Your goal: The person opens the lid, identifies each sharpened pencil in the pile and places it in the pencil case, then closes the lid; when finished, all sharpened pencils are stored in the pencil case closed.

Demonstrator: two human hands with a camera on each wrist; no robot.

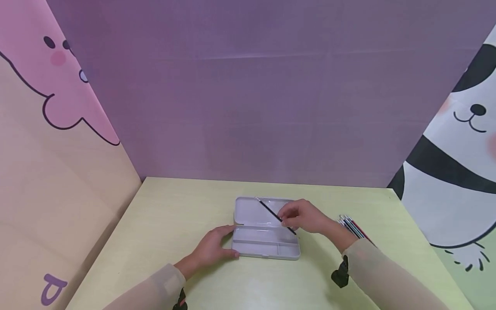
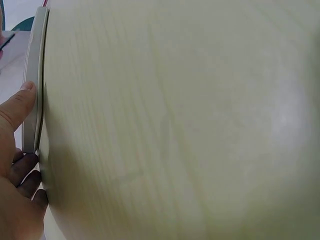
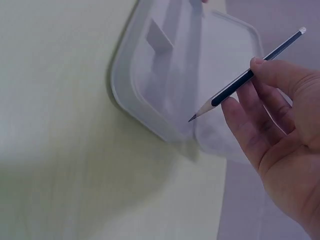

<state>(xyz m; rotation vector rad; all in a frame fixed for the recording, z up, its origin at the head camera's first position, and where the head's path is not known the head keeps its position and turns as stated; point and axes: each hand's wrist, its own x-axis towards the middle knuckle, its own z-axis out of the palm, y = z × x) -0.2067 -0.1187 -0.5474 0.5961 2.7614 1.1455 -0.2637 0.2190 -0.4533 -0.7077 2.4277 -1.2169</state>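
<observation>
An open pale lilac pencil case [image 1: 253,249] lies on the table, its lid [image 1: 248,211] folded back away from me. My left hand [image 1: 211,247] holds the case at its left end. In the left wrist view the thumb presses the case's front wall [image 2: 37,55] and the other fingers curl at the corner. With thumb and fingertips, my right hand [image 1: 304,216] pinches a dark striped pencil [image 3: 232,88] over the right part of the case. The pencil is slanted, its sharpened tip pointing down to the right in the head view. Dividers [image 3: 159,37] split the tray into compartments.
Several pencils [image 1: 354,227] lie bundled on the table, partly behind my right forearm. The pale wood-grain table [image 1: 186,202] ends at a purple back panel [image 1: 248,107]. Printed side panels with cartoon animals stand left and right.
</observation>
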